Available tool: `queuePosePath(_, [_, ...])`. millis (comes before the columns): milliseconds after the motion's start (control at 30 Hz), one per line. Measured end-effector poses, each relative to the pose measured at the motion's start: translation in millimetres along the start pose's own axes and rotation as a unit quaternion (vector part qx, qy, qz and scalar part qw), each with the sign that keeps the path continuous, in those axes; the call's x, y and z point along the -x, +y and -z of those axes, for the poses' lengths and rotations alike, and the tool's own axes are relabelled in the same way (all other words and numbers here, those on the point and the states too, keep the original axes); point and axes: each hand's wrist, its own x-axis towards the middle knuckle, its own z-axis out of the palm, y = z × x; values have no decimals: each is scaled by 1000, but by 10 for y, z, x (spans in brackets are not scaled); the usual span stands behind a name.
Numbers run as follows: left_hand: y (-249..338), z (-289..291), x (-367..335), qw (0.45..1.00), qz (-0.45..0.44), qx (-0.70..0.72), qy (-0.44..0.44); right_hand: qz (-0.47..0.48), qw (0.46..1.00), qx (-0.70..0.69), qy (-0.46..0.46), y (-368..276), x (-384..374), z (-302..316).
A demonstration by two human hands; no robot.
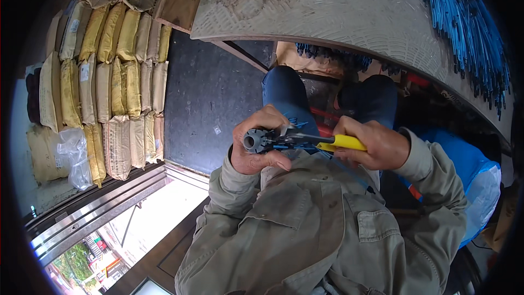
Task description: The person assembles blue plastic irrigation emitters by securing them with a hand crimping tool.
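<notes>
- Left hand (243, 158): your fingers were curled round a dark bundle (253, 141) with a hollow, round end.
- Right hand (376, 145): your fingers were wrapped snugly about a yellow-handled tool (349, 142); its nose met the bundle, bite unclear.
- Bundle lay between your hands, in front of your jacket (297, 210). Judged light, springy, apt to splay; best gripped near the round end.
- Beyond: blue strands (461, 33) lay on the worktable (333, 5).

Clasps a dark hollow-ended piece (253, 141) in the left hand (245, 160) at centre frame; grips yellow-handled pliers (348, 142) in the right hand (380, 142). Has stacked sacks (103, 79) at upper left, blue strands (464, 27) on a worktable (333, 5) at upper right.
</notes>
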Motion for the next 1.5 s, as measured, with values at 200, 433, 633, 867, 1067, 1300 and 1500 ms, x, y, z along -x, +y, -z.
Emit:
queuePosePath(200, [8, 14, -7, 1000, 20, 10, 4, -34, 992, -102, -66, 9, -50, 197])
queuePosePath(433, [15, -34, -27, 1000, 12, -19, 10, 16, 998, 61, 2, 64, -15, 26])
queuePosePath(633, [21, -33, -40, 1000, 13, -20, 4, -8, 1000, -13, -4, 88, -20, 9])
queuePosePath(867, [35, -37, -42, 999, 27, -28, -8, -35, 998, -5, -61, -46, -14, 304])
queuePosePath(1067, [38, -48, -38, 999, 32, -31, -3, 12, 996, 86, -23, -54, 10, 279])
queuePosePath(1300, [-57, -155, -102, 998, 33, -33, 34, 5, 984, 171, 49, 83, 95, 84])
queuePosePath(1500, [-80, 1, -308, 999, 43, -19, 17, -1, 1000, -5, -12, 212, -77, 386])
